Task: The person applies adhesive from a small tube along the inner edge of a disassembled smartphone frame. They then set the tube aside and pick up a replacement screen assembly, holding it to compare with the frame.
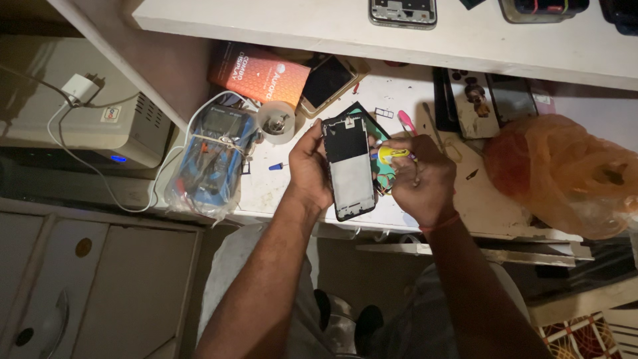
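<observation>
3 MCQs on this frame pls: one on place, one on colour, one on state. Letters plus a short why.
1. Where does the blue multimeter lie relative to the phone frame?
A. On the upper shelf
B. On the bench, on the person's left of it
C. Under the orange bag

2. What colour is the small tube in the right hand?
A. Yellow
B. White
C. Black

3. How is the phone frame held?
A. Lying flat on the bench, untouched
B. Inside the orange plastic bag
C. Lifted over the bench edge in the left hand's grip

Key:
1 B: the multimeter, in a clear wrap, sits on the bench left of the left hand.
2 A: the tube shows yellow between the fingers.
3 C: left fingers wrap the frame's long edge; the orange plastic bag lies apart at the right.
</observation>
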